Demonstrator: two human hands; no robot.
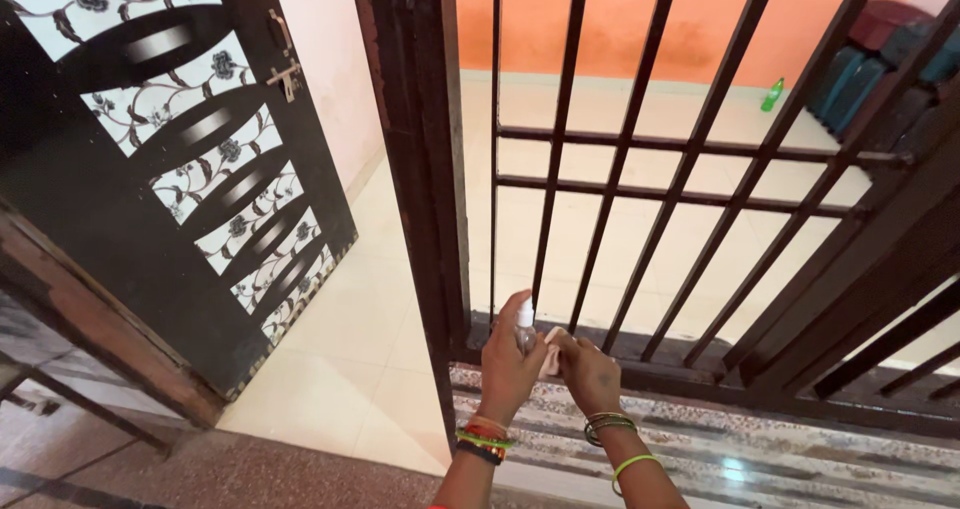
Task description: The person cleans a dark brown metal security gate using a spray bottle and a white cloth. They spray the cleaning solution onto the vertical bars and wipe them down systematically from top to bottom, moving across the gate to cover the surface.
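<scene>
My left hand [508,361] is wrapped around a small clear spray bottle with a white top [524,321], held upright with a finger on the top. Right beside it, my right hand [591,373] pinches a small white cloth [551,350] that sits against the bottle. Both hands hover low in front of a dark barred metal gate [620,159], just above its bottom rail [700,374]. Coloured bangles ring both wrists.
A dark door with floral glass panels [190,169] stands swung open at the left. A speckled stone threshold [760,449] lies under my hands. Beyond the bars are a cream tiled floor, a green bottle [772,95] by the orange wall, and dark stacked chairs [880,69] at the far right.
</scene>
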